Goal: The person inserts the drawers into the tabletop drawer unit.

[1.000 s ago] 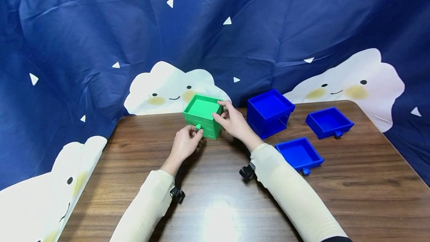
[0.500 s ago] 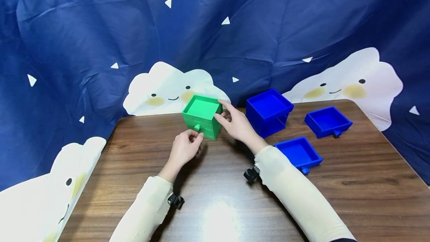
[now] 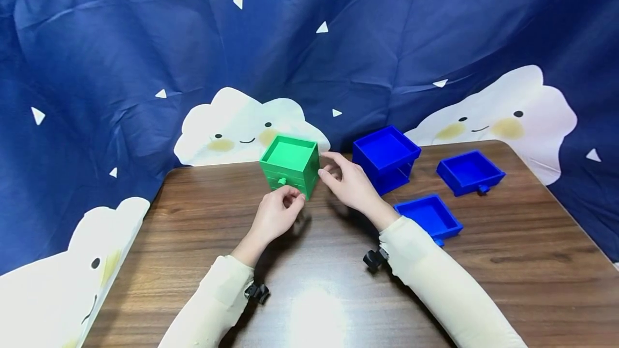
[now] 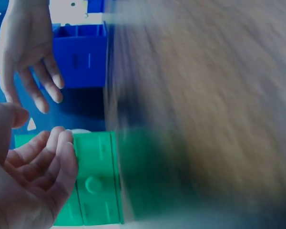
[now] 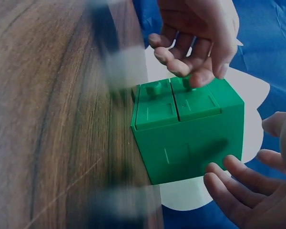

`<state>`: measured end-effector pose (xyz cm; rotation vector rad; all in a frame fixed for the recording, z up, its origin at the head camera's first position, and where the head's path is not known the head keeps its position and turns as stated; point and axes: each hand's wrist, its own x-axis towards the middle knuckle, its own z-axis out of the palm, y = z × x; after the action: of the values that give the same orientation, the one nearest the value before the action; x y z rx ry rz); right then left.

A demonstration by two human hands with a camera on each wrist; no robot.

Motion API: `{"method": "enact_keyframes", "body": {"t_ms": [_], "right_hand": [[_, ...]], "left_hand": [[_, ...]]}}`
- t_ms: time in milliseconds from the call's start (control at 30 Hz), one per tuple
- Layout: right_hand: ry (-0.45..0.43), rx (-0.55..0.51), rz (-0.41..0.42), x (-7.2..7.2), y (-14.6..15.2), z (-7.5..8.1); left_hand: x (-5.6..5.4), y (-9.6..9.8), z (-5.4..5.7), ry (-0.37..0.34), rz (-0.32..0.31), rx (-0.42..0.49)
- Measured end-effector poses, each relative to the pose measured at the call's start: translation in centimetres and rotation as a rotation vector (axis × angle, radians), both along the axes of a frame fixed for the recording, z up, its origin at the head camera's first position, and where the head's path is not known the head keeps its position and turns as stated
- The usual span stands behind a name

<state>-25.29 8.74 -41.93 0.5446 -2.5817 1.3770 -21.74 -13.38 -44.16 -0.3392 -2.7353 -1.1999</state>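
A small green drawer box (image 3: 290, 164) stands on the wooden table (image 3: 184, 230) with its two drawers pushed in; their round knobs (image 5: 153, 88) face me. My left hand (image 3: 292, 197) hovers just in front of the box's lower front corner, fingers loosely curled and holding nothing. In the right wrist view that left hand (image 5: 195, 45) hangs close over the knobs. My right hand (image 3: 333, 173) floats beside the box's right side with relaxed fingers, a small gap away. The left wrist view shows the green box (image 4: 93, 186) front beside my palm.
A blue cabinet shell (image 3: 387, 156) stands right of the green box. Two loose blue drawers lie further right, one (image 3: 471, 172) far and one (image 3: 427, 216) near my right forearm. A dark blue cloth (image 3: 121, 58) with cloud faces hangs behind and left of the table.
My right hand has let go of the green box's top edge and drawn back to its right. My left hand has come off the drawer knob and shifted slightly right.
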Motion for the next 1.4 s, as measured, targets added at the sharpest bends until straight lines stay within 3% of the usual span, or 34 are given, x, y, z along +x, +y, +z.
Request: {"method": "enact_keyframes", "body": {"t_ms": [233, 633, 1400], "right_hand": [[-0.005, -0.017, -0.012, 1.2, 1.2, 0.5], [0.036, -0.027, -0.001, 2.3, 2.6, 1.0], [0.055, 0.009, -0.072, 4.4, 5.7, 2.4]], "left_hand": [[0.0, 1.5, 0.8, 0.010, -0.051, 0.013], [-0.5, 3.2, 0.9, 0.029, -0.098, 0.019], [-1.8, 6.1, 0.8, 0.032, -0.080, 0.066]]}}
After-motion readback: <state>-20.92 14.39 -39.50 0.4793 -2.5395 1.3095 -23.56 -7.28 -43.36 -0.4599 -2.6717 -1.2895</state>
